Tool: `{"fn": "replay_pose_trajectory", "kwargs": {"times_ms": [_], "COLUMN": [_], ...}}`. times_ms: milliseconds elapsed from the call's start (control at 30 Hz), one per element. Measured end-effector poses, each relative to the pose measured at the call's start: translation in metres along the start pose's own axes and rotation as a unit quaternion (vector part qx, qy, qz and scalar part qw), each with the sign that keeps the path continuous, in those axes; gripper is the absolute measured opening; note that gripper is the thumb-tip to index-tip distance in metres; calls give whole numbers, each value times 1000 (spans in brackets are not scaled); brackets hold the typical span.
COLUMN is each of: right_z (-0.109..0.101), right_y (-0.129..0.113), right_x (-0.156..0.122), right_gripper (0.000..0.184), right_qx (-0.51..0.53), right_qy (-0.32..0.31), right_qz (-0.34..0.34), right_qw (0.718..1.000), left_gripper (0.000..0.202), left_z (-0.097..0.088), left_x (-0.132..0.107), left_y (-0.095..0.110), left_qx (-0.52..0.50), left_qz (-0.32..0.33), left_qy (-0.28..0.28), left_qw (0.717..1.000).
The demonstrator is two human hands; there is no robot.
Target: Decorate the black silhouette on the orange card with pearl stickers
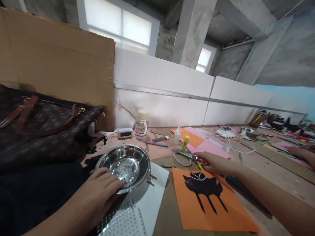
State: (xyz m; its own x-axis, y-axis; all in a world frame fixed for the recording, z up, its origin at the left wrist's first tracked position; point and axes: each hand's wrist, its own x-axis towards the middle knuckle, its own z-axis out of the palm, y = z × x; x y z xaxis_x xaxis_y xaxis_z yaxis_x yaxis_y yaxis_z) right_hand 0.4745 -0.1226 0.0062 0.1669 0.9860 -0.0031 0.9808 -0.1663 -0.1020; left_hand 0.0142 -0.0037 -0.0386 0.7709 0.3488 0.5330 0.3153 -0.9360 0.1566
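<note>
Red-handled steel scissors (203, 160), blades leftward, touched by right hand (213, 162) beyond far edge of orange paper (211, 220); round steel bowl (142, 160) overlapped by left hand (104, 183); fingers curled, grips unclear.

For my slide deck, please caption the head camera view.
Left hand at a metal bowl, right hand at scissors, near an orange sheet.

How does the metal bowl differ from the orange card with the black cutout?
The metal bowl is round, hollow and shiny; the orange card is flat, four-sided and duller. The bowl holds small pieces, the left hand at its rim; the card bears a black cutout. Both are in front of the person.
</note>
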Motion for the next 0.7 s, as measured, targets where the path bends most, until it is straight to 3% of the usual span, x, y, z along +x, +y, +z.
{"fn": "replay_pose_trajectory", "kwargs": {"times_ms": [167, 400, 500, 567, 600, 700], "right_z": [-8, -44, -49, -44, -38, -16], "right_y": [-10, -26, -54, -83, -99, -141], "right_x": [5, 1, -14, -27, -34, -44], "right_gripper": [52, 30, 43, 50, 51, 51], "right_qx": [-43, -31, 18, 40, 46, 64], "right_qy": [93, 236, 311, 282, 234, 148], "right_qz": [-19, -51, -90, -108, -115, -203], "right_qw": [995, 970, 946, 952, 964, 966], "left_gripper": [29, 22, 14, 11, 11, 13], "left_z": [1, -4, -4, -2, -1, -1], "left_x": [-1, 0, 2, 3, 3, 3], "left_y": [-3, 0, -4, -7, -9, -12], "left_qx": [-24, -44, -73, -79, -81, -86], "left_qz": [-6, -8, -12, -20, -24, -31], "left_qy": [-18, -11, 4, 16, 23, 34], "left_qw": [1000, 999, 997, 997, 996, 995]}}
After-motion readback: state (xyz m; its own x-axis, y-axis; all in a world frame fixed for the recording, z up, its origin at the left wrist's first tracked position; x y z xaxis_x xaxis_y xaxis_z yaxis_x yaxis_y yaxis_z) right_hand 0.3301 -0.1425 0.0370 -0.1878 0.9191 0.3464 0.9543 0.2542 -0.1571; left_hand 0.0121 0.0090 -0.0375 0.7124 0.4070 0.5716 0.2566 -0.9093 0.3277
